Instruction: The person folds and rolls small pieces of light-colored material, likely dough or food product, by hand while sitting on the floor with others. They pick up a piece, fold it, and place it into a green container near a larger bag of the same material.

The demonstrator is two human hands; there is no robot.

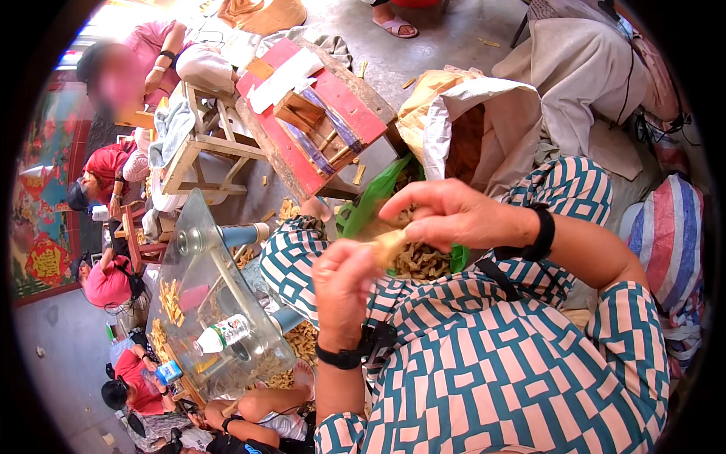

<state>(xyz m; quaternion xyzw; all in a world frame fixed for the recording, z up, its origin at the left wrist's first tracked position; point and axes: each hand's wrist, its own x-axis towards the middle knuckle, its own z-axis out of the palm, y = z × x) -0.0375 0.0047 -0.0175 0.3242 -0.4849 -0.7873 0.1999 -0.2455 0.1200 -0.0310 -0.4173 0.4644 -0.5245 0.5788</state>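
Between my two hands is a small flat yellowish-tan piece point(390, 245), blurred, its material unclear. My left hand point(347, 278) grips its lower left end with bent fingers. At the other end, the thumb of my right hand point(454, 213) touches it, with the index finger curved above; whether that hand pinches it is unclear. Below the hands, a green plastic bag point(371, 198) lies by my lap with many brownish folded strips point(422, 262) in it. I wear a black band on each wrist.
A red-topped wooden bench point(363, 113) bears a small wooden block jig. Beside it stands an open white woven sack point(510, 108). Left of me, a glass table point(221, 284) holds a white bottle point(224, 333) and yellowish pieces. Several people sit at the left.
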